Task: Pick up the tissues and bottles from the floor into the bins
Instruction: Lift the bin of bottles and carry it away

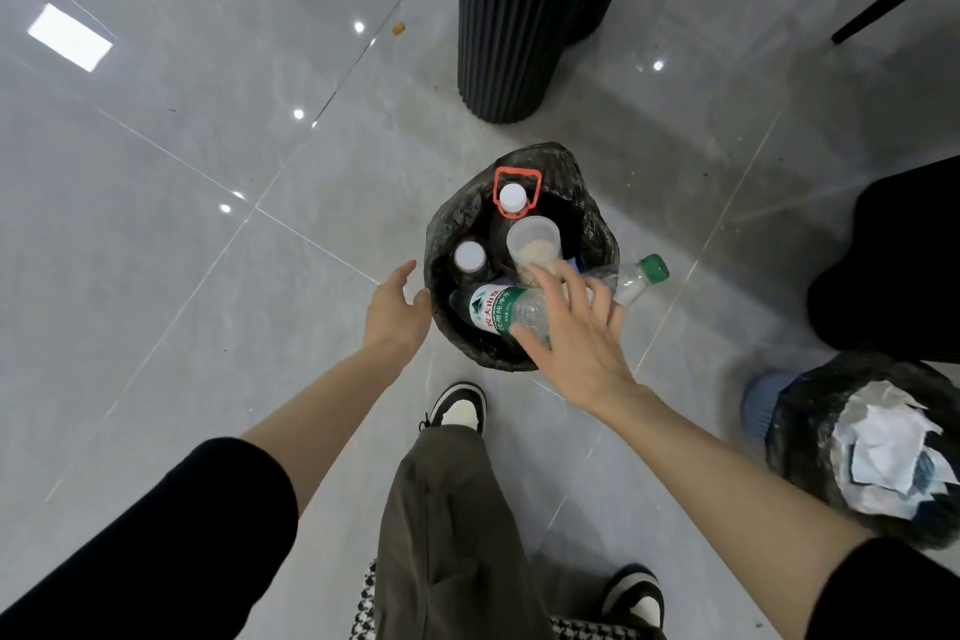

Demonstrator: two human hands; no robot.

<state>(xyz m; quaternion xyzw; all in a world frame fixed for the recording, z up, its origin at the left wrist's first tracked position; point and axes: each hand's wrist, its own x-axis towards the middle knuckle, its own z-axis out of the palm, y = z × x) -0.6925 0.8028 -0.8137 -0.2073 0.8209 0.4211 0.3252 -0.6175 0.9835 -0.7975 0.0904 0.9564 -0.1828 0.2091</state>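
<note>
Our right hand (576,333), fingers spread, is over the water bottle (491,309) lying across the crowded bin (447,224). Our left hand (397,307) hangs loose-fingered alongside.

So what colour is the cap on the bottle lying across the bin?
Green cap, seen in the head view.

Cool, even indoor light fell from overhead. The glossy grey floor (156,276) threw back glare: a bright rectangular reflection (70,36) and scattered small lamp spots. Shadows were soft and pooled beside the dark column (519,16). Wide-angle distortion bent the tile lines outward, and the tissue bin (810,431) at the right edge looked smeared.
</note>
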